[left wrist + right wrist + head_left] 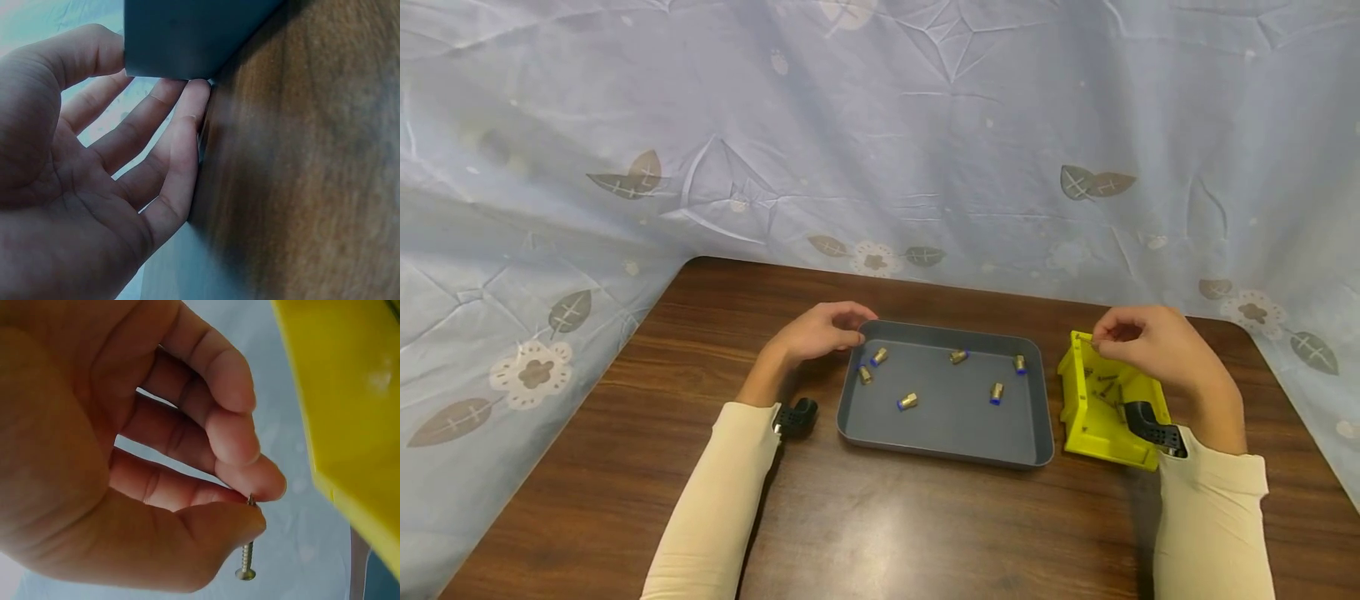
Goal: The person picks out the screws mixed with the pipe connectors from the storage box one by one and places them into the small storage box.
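My right hand point(1165, 350) is raised over the back of a yellow plastic bin point(1108, 446). In the right wrist view its thumb and a fingertip pinch a small screw point(247, 556), head down and tip up, beside the bin's wall. Several loose screws point(1103, 385) lie inside the bin. At the far left corner of a shallow grey tray point(947, 433), my left hand point(816, 333) holds the corner, with thumb and curled fingers on its two sides. The left wrist view shows its lower fingers close to the wooden tabletop.
Several brass fittings with blue collars, one being this fitting point(907, 402), lie scattered in the tray. The bin stands just right of the tray on the brown wooden table point(865, 533). A patterned cloth point(880, 150) hangs behind the table and along its sides.
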`<state>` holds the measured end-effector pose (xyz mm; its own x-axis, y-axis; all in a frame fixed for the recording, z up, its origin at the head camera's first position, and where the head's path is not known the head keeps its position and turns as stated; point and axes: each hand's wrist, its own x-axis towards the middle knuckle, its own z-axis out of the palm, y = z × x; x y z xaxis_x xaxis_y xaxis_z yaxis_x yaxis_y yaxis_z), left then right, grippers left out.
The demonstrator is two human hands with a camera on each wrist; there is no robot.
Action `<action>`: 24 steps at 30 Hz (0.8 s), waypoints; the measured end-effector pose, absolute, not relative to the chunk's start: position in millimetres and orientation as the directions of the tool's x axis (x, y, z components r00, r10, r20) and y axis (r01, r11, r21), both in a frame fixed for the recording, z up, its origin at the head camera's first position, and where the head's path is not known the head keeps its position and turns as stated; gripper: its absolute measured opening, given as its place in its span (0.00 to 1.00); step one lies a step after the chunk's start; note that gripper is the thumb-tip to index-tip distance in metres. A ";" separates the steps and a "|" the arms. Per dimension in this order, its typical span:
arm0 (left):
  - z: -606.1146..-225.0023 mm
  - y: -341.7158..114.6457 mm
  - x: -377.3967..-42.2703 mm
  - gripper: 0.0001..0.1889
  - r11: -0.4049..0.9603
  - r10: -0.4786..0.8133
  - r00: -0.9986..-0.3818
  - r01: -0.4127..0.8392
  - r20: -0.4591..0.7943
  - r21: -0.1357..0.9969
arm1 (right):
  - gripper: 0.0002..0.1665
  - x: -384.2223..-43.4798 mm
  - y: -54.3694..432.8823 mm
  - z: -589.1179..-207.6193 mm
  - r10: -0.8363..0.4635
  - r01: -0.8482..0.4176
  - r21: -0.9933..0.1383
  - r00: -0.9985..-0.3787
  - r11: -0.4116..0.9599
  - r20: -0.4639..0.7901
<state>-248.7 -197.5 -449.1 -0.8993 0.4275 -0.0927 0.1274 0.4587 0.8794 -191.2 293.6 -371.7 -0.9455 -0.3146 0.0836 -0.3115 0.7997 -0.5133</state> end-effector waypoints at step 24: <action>-451.9 -197.0 -251.3 0.22 0.447 0.439 -0.894 0.135 -0.086 0.884 | 0.07 -192.9 324.4 -384.6 -0.224 -0.194 -0.498 -0.975 0.845 0.001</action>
<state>-251.3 -197.0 -451.9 -0.8942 0.4394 -0.0856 0.1351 0.4472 0.8842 -192.9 324.4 -384.6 -0.9746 -0.2238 0.0006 -0.1944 0.8452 -0.4979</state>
